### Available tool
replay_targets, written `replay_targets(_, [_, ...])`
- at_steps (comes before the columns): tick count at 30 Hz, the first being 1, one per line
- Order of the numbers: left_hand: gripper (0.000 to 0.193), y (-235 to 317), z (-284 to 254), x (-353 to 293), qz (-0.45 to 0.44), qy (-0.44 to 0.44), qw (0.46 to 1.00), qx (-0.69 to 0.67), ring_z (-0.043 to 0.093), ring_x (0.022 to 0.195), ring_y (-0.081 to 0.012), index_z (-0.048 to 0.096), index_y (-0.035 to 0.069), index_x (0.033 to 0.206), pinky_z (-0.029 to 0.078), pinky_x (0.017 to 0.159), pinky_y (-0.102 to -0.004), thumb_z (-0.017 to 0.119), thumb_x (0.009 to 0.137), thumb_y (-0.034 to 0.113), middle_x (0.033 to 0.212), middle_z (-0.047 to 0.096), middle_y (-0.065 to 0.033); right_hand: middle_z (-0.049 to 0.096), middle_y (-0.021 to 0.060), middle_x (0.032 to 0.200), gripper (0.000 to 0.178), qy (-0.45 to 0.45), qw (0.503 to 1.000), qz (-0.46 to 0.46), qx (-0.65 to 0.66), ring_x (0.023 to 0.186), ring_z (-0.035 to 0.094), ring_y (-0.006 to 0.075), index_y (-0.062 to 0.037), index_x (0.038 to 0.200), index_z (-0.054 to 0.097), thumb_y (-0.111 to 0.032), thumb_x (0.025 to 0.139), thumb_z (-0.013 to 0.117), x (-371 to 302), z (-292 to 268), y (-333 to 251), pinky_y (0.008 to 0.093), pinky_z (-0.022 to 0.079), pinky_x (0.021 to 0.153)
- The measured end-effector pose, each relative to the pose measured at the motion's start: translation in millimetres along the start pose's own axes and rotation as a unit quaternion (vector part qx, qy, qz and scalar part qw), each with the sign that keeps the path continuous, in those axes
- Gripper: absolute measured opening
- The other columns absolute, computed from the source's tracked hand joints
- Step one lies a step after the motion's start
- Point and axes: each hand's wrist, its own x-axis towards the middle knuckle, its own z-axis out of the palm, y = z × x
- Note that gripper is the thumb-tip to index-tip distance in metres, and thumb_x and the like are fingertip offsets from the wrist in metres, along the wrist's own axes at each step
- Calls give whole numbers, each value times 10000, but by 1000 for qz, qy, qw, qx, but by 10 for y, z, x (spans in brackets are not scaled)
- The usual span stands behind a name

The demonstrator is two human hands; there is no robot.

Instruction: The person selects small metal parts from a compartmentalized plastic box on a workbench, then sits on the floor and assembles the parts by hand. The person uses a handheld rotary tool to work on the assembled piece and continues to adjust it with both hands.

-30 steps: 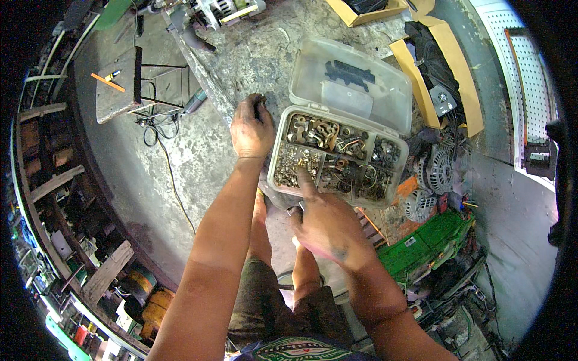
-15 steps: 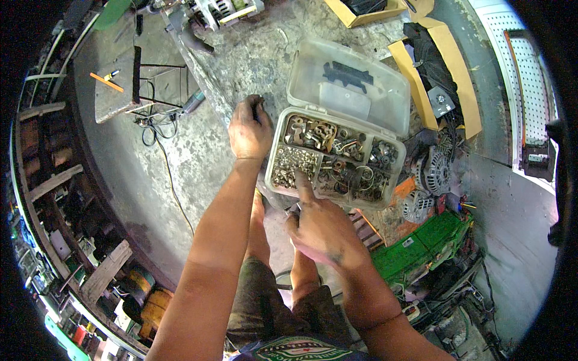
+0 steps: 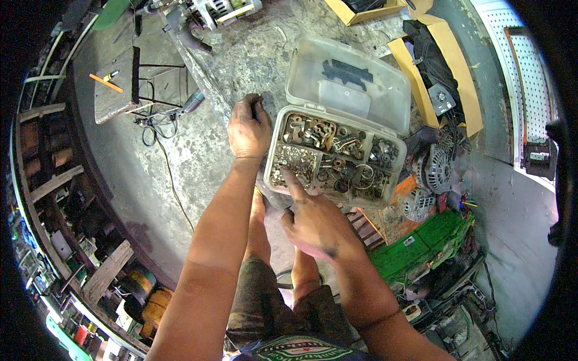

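Note:
A clear plastic organizer box [image 3: 274,184] lies on the worktable with its lid [image 3: 385,99] tipped back on the far side. Its compartments hold metal clips, rings and other small hardware. In the near-left compartment are many small metal pieces [image 3: 295,157], and the outstretched index finger of my right hand [image 3: 319,222] reaches in among them. The thumb stands apart while the other fingers bend under, partly hidden. Just left of the box, my left hand [image 3: 248,132] rests on the table with curled, dirt-darkened fingers; whatever they hold, if anything, is hidden.
Alternator-like parts [image 3: 435,170] lie right of the box, near an open cardboard box [image 3: 468,99] with black items. A machine part [image 3: 223,12] sits at the table's far left. Below right is a green panel [image 3: 421,246]; a small stand [image 3: 117,90] and cable are at left.
My right hand has shifted left, its index fingertip moving from the right part of the small-pieces compartment toward its left side. The left hand stays put.

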Motion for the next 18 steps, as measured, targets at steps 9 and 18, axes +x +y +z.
replay_targets(9, [159, 9, -10, 12, 1, -1, 1000, -6, 755, 1014, -419, 748, 60, 1138, 607, 898, -508, 678, 999, 91, 1093, 780, -179, 721, 433, 1094, 828, 25, 995, 91, -34, 1066, 726, 579, 14, 1698, 278, -228, 994, 640, -72, -54, 9, 601, 571, 1009])
replay_targets(18, [158, 17, -10, 14, -1, -6, 1000, 13, 751, 1009, -421, 748, 62, 1132, 604, 898, -510, 671, 999, 99, 1085, 776, -183, 728, 424, 1038, 825, 47, 998, 30, -26, 1021, 738, 569, 34, 1687, 295, -218, 983, 642, -12, -8, 86, 600, 576, 991])
